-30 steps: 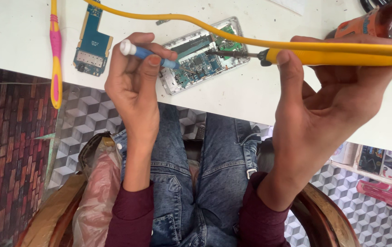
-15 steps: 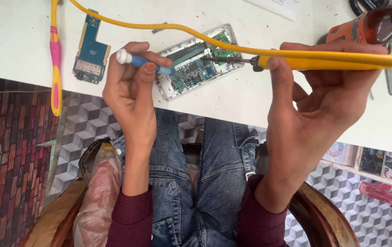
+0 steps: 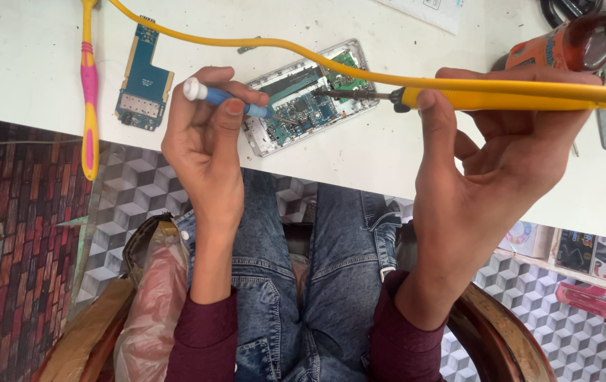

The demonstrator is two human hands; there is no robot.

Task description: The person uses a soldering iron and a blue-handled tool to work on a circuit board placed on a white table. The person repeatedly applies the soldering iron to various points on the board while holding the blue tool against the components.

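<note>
**benchwatcher:** What's shifted in the last second on your feed?

**remote_op:** Not much, but it counts. My left hand (image 3: 207, 145) slid a bit toward the opened phone (image 3: 310, 99), so the thin tip of the blue-handled tool (image 3: 229, 99) is now right at the edge of the circuit board inside it; a second ago it sat further back. My right hand (image 3: 501, 141) kept the yellow soldering iron (image 3: 501, 99) almost where it was, dark metal tip lying over the top part of the board. To me that reads as both tools closing on the same spot, so fine work on the board is in hand.

**benchwatcher:** Grip?

**remote_op:** Left hand is curled shut, thumb and fingers pinching the blue tool like a pen, its white cap poking out the back. Right hand is wrapped loosely around the iron's smooth plastic handle, thumb on top, fingers underneath.

**benchwatcher:** Materials?

**remote_op:** The phone lies flat on the white desk (image 3: 20, 64), near its front edge between my hands: silvery frame, green and blue board with small shiny parts. The glossy yellow cable (image 3: 260, 44) arcs over it. A separate blue board (image 3: 142, 78) lies left of my hand, a pink and yellow toothbrush (image 3: 89, 85) beyond that. A brown bottle with a green cap (image 3: 579, 42) lies at the far right.
</note>
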